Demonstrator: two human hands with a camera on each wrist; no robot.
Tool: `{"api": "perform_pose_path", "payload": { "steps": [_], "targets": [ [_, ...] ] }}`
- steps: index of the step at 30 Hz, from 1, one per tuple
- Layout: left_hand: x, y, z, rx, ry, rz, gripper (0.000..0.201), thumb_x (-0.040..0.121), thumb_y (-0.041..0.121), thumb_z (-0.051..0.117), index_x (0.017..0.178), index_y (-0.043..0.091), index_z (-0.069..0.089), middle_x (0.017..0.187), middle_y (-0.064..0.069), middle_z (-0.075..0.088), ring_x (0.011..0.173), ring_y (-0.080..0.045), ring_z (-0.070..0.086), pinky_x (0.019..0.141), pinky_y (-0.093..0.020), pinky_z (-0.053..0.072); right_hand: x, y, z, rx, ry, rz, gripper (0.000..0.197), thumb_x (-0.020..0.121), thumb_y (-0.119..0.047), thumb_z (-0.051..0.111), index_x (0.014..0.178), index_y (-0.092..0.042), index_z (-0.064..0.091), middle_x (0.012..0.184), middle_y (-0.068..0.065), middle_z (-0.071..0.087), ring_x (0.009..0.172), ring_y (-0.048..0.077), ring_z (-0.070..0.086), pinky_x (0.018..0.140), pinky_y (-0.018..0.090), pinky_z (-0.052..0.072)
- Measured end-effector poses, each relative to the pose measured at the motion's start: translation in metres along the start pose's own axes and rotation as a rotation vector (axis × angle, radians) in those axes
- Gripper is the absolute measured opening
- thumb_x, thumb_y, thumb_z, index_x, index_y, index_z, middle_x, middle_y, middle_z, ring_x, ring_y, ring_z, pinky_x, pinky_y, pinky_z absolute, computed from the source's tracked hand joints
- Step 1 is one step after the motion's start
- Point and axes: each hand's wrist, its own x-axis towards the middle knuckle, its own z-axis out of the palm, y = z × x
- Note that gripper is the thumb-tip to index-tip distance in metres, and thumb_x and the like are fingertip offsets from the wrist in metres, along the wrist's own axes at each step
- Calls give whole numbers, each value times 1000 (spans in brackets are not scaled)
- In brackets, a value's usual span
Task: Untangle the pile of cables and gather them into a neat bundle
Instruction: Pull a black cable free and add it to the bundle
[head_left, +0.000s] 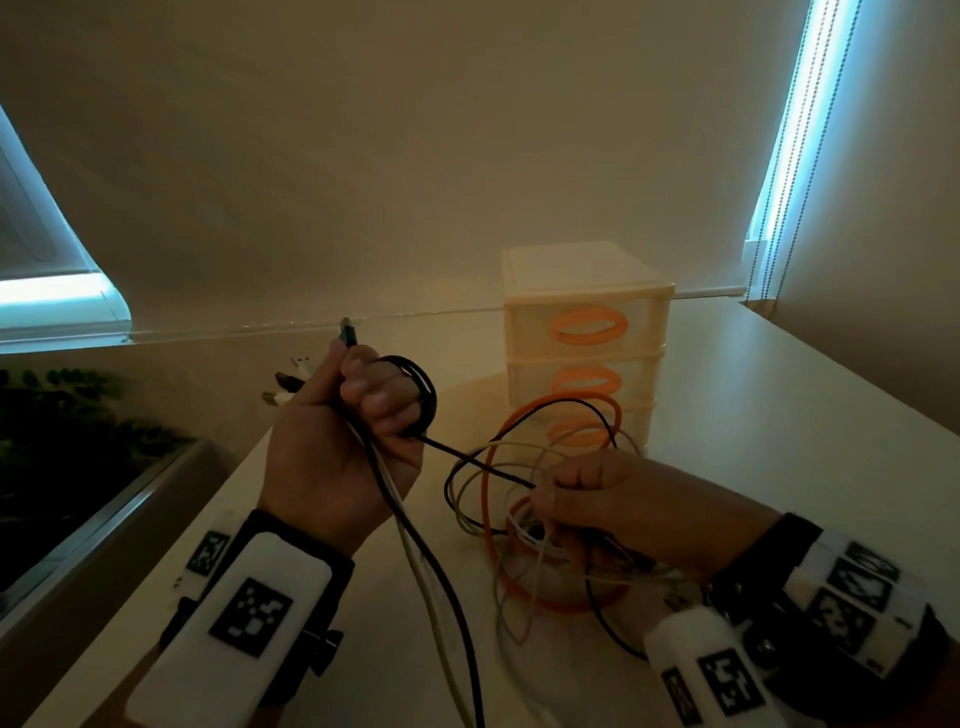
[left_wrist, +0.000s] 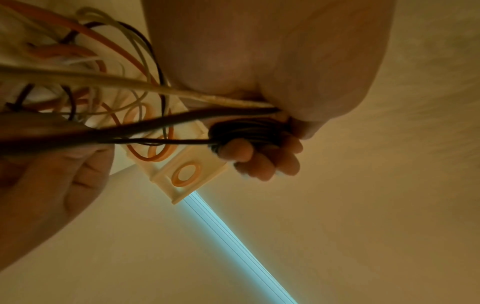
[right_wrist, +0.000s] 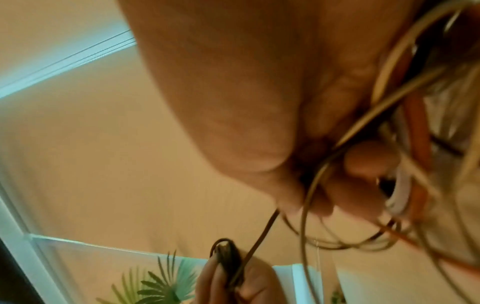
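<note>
Above the bench (head_left: 779, 395), your left hand (head_left: 337, 447) is fisted around a small black coil (head_left: 415, 395) and several cable ends (head_left: 291, 379). A black cable (head_left: 478, 462) runs taut from it to your right hand (head_left: 597, 499), which pinches it over the tangle (head_left: 545, 545) beside the drawers (head_left: 587, 291).

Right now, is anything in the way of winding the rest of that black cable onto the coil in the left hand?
Yes. The black cable runs taut from the coil in the left hand to the right hand, then passes through the orange cable and pale cable loops piled on the table.
</note>
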Motion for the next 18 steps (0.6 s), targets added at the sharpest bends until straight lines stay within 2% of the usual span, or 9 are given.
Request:
{"api": "perform_pose_path", "payload": {
  "steps": [3,6,7,9,11,12,15,16,18],
  "targets": [
    [-4,-3,5,163,-153,-212,43,110,38,30,83,11,49,66,-6,60,61,-20,59,55,-27,39,3,0,0,-131,257,-20,35,101,-35,54,71,-19,61,59,-9,62,45,-2,52,51,13,38],
    [-11,-19,11,703,-206,-377,39,105,39,43,76,14,48,64,-15,62,57,-26,61,53,-32,37,5,6,2,-324,641,-295,21,94,-35,63,75,-27,61,71,-15,56,68,1,55,59,10,37],
    [-13,-25,10,872,-192,-404,39,103,39,44,74,14,48,67,-23,62,62,-29,62,56,-33,40,6,6,3,-360,693,-413,16,92,-33,65,78,-26,63,78,-16,53,74,4,54,64,10,38],
    [-12,-38,12,1042,-107,-363,40,102,39,43,73,11,47,77,-34,52,76,-36,57,70,-41,43,7,9,7,-372,691,-604,14,91,-31,65,80,-21,65,82,-15,49,79,7,52,72,13,39],
    [-9,-43,13,1037,-3,-207,43,104,39,40,74,9,45,80,-28,52,79,-33,56,75,-41,43,3,3,10,-277,653,-673,15,91,-31,62,80,-21,66,78,-17,53,78,7,54,71,15,41],
    [-6,-43,14,993,52,-117,43,107,38,37,75,9,43,82,-21,60,78,-30,59,75,-38,46,-1,-4,11,-208,616,-671,15,92,-31,61,81,-22,66,76,-16,56,75,8,56,68,15,42],
    [2,-34,11,720,219,85,45,108,39,30,74,11,41,104,-22,72,84,-27,68,75,-33,56,-16,-19,17,-104,333,-639,16,98,-30,58,84,-26,65,71,-11,60,64,11,60,57,18,46],
    [4,-30,8,576,267,105,47,108,41,31,72,12,42,106,-21,72,85,-27,69,75,-32,57,-19,-22,21,-143,221,-624,18,100,-30,55,85,-29,64,71,-12,61,64,11,60,57,18,46],
    [5,-24,4,354,320,112,49,107,43,35,69,14,45,92,-12,69,78,-22,63,69,-29,55,-17,-23,29,-332,134,-597,20,102,-36,50,85,-33,61,73,-11,61,69,11,60,60,19,45]
  ]
}}
